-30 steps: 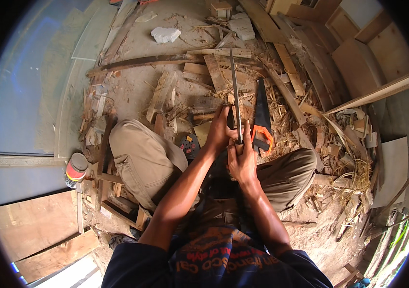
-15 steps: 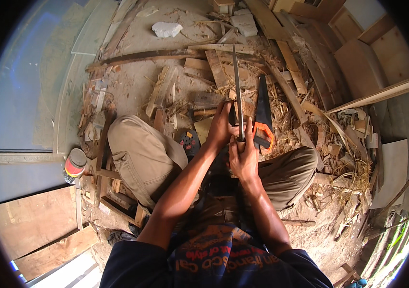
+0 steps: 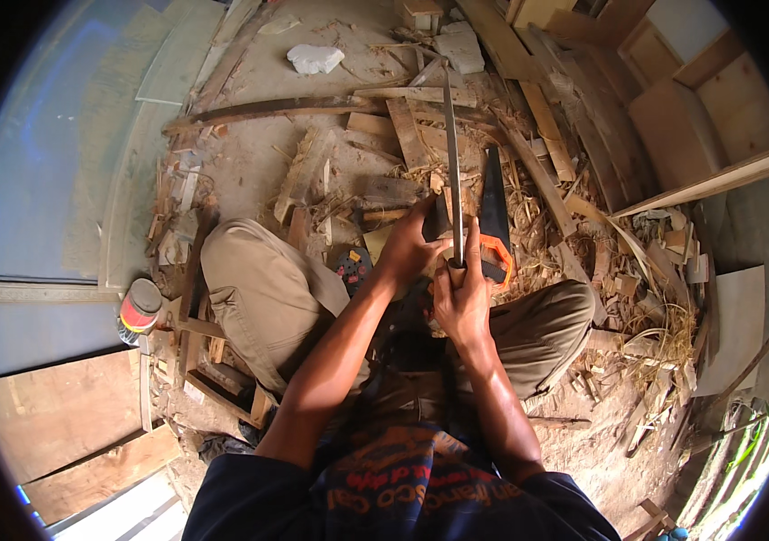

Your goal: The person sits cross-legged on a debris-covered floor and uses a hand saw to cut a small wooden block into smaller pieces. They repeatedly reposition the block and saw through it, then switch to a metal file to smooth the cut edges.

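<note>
My right hand (image 3: 464, 305) grips the dark handle of a long, thin metal file (image 3: 452, 144), with the index finger stretched along its side. The file points away from me, its tip over the wood scraps. Just left of it, my left hand (image 3: 409, 245) is closed around a dark, flat-sided piece (image 3: 438, 216); its kind cannot be made out, and the fingers hide much of it. The file runs close beside this piece; whether they touch is unclear. Right of the file a handsaw (image 3: 493, 198) with an orange and black handle lies among the scraps.
Wood offcuts and shavings (image 3: 619, 270) cover the floor around my bent legs. A long plank (image 3: 285, 110) lies across the far side. A jar with a red label (image 3: 141, 307) stands at left. A white lump (image 3: 315, 59) lies far off, and wooden boards (image 3: 673, 117) stand at right.
The file has moved slightly toward me and to the right, with my right hand dropping a little. My left hand has shifted slightly and still holds the dark piece.
</note>
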A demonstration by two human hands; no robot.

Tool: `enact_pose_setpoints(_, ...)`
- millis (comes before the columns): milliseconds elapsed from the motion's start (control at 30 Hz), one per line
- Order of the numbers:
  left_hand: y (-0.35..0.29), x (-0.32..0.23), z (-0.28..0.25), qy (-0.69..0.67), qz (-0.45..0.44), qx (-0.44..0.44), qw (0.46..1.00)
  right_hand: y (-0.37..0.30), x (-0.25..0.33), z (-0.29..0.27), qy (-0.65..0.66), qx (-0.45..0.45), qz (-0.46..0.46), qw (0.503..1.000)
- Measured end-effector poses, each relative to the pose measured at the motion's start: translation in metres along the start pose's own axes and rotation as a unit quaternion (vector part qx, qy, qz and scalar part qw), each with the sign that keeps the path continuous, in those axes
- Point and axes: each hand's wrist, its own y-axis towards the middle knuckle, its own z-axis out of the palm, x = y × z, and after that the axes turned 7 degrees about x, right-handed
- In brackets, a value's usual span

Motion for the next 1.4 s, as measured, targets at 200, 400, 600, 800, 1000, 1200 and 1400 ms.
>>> enact_pose_setpoints(200,-0.003,0.022,0.008,0.031,0.009,-0.007,0.999,0.007,-0.016,0.005,-0.034,-0.012,-0.030,0.999)
enact_pose_setpoints(400,0.004,0.024,0.005,0.097,0.038,-0.025,0.994,0.000,-0.004,-0.002,-0.023,0.000,-0.017,1.000)
enact_pose_setpoints(600,-0.004,0.008,0.006,0.124,0.050,-0.004,0.991,-0.005,-0.001,-0.015,-0.043,0.009,0.011,0.999)
enact_pose_setpoints(800,0.003,0.032,0.017,0.146,0.046,0.030,0.988,-0.003,-0.023,-0.007,-0.005,-0.036,-0.029,0.999)
enact_pose_setpoints(1000,-0.003,0.024,0.014,0.155,0.071,-0.022,0.985,-0.015,-0.011,-0.008,-0.012,-0.040,-0.008,0.999)
enact_pose_setpoints(1200,-0.003,-0.001,0.019,0.133,0.061,-0.005,0.989,-0.013,-0.010,-0.018,0.014,-0.073,-0.056,0.996)
enact_pose_setpoints(1400,-0.004,0.032,0.031,0.145,0.045,0.023,0.988,-0.018,-0.028,-0.014,0.011,-0.042,-0.003,0.999)
